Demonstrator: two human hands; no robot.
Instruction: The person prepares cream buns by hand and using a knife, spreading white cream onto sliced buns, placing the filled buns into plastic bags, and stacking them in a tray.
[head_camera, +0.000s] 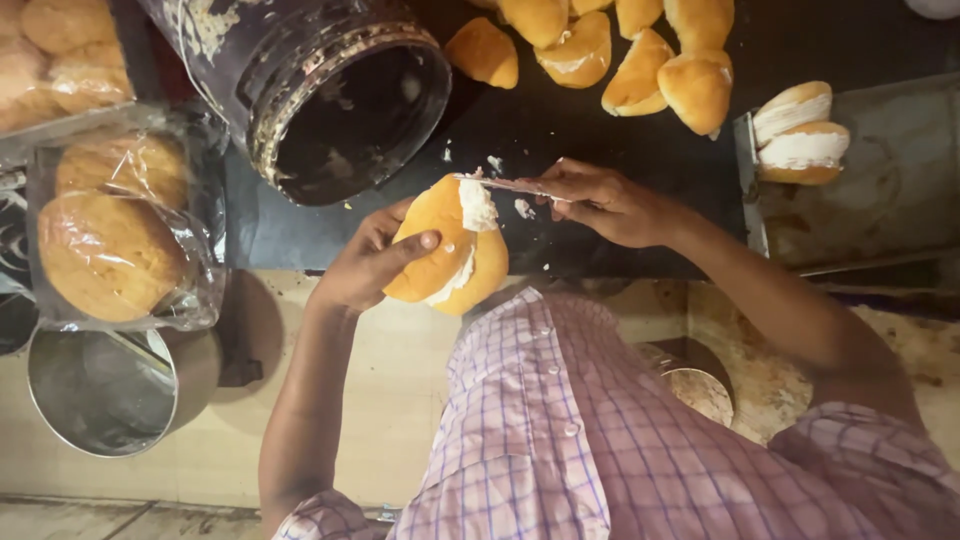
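My left hand (365, 262) grips a split golden bun (440, 248) with white cream showing along its cut. In my right hand (600, 200) is a thin knife (500, 184), its blade tip lying on the cream at the top of the bun. Both hands hover over a dark work surface (600, 140), just in front of my checked shirt.
A big dark jar (330, 90) lies tilted, mouth towards me. Several plain buns (640, 50) sit at the back. Two cream-filled buns (800, 135) rest on a metal tray (890, 190) at the right. Bagged buns (110, 240) and a steel pot (100, 395) are at the left.
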